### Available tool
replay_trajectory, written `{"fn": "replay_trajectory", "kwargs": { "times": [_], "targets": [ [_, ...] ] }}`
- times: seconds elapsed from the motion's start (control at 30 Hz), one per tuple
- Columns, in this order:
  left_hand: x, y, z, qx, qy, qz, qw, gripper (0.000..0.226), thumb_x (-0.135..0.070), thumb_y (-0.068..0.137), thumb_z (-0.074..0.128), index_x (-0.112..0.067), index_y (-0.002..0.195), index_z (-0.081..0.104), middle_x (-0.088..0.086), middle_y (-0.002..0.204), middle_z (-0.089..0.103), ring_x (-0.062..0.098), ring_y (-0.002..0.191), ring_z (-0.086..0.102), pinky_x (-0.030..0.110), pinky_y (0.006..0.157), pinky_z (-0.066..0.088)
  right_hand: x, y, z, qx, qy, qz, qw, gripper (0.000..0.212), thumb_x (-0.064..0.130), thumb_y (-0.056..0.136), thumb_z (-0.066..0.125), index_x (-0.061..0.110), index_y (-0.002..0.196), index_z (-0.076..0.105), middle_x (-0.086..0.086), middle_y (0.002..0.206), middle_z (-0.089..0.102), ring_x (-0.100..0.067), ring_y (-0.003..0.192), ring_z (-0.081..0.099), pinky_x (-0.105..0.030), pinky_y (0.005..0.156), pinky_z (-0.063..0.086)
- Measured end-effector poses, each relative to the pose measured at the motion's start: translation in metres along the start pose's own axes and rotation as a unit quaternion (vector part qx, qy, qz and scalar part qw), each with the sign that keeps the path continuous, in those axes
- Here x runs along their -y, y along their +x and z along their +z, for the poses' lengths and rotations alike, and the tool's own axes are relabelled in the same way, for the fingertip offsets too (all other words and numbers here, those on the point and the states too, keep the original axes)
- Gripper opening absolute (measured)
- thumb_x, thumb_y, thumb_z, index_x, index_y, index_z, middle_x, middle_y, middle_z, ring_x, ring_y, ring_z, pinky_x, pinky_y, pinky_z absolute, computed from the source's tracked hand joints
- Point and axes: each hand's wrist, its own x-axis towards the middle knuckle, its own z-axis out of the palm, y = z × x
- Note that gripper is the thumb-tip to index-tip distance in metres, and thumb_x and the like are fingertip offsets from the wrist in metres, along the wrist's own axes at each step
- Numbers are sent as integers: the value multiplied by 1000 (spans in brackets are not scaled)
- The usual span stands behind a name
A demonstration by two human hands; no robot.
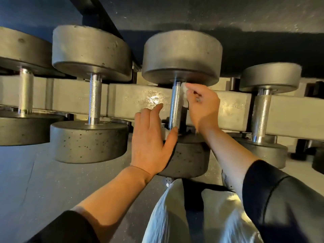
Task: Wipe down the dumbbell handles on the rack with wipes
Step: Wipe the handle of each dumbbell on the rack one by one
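Pinching wipe (pixel 184 88) against dumbbell handle (pixel 175 106)

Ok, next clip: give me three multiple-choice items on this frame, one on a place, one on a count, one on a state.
1. Where is the wipe?
A. at the handle's far end
B. on the floor
C. draped over the rack

2. How many handles show in full?
A. two
B. four
C. seven

3. What is the left hand doing?
A. clenched in a fist
B. fingers straight, resting on the near weight
C. pinching the wipe

Key: 1 A, the right hand pinches the wipe against the handle just under the far weight; 2 B, four steel handles stand between paired weights; 3 B, its fingers lie straight and hold nothing.
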Motion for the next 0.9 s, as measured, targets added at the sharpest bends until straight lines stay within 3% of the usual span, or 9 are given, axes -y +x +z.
{"fn": "replay_trajectory", "kwargs": {
  "times": [0.17, 0.4, 0.47, 0.53, 0.67, 0.73, 0.8, 0.9],
  "targets": [
    [3, 2, 1, 2, -3, 4, 1000, 60, -44, 85, 47, -4, 130, 47, 8, 104, 50, 13, 94, 37, 20, 76, 28, -5, 7, -3, 24, -18, 6, 1000, 16, 5, 82, 65, 12, 95, 72, 11, 81, 65, 0, 80, 63, -12, 73, 50],
    [3, 4, 2, 12, -12, -3, 1000, 62, -45, 82, 48, -5, 130, 47, 4, 100, 48, 5, 91, 27, 20, 73, 26, 1, -15, -30, 218, -70, 93, 969, 24, -5, 73, 70, 17, 82, 74, 0, 87, 71, -10, 81, 66, -22, 75, 53],
    [4, 4, 2, 15, -16, 0, 1000, 63, -45, 81, 48, -5, 130, 47, 5, 101, 49, 7, 91, 30, 20, 74, 26, 5, -18, -34, 243, -79, 104, 961, 25, -8, 72, 70, 15, 82, 74, -2, 90, 72, -6, 82, 66, -16, 74, 51],
    [4, 5, 2, 16, -16, 2, 1000, 62, -45, 81, 49, -5, 129, 48, 5, 100, 49, 12, 91, 35, 21, 74, 27, 12, -16, -33, 193, -98, 76, 973, 23, -3, 77, 69, 16, 88, 73, 1, 92, 70, 2, 83, 62, -8, 72, 48],
    [4, 6, 1, 14, -9, 5, 1000, 61, -45, 80, 49, -6, 128, 48, 6, 100, 49, 15, 92, 37, 22, 73, 27, 27, 2, -19, 58, -127, -63, 988, 17, 10, 91, 57, 9, 99, 72, 4, 93, 65, 5, 84, 55, -2, 76, 40],
    [4, 5, 1, 15, -7, 3, 1000, 62, -46, 80, 48, -7, 129, 48, 5, 101, 49, 15, 92, 37, 23, 73, 29, 22, 7, -11, 47, -143, -68, 986, 20, 7, 91, 56, 7, 103, 71, 0, 101, 67, 0, 91, 57, -4, 81, 41],
    [5, 5, 2, 17, -7, 1, 1000, 63, -47, 81, 47, -7, 129, 47, 5, 102, 49, 15, 92, 37, 23, 73, 29, 15, 6, -7, 53, -145, -59, 986, 20, 4, 87, 59, 8, 103, 72, -3, 104, 68, -6, 96, 59, -15, 87, 47],
    [6, 6, 2, 17, -10, -5, 1000, 63, -48, 81, 47, -7, 129, 47, 5, 101, 48, 11, 92, 35, 22, 73, 29, 11, 0, -9, 83, -130, -66, 986, 16, 1, 80, 65, 9, 91, 74, 1, 94, 66, -7, 87, 60, -19, 79, 51]
  ]
}}
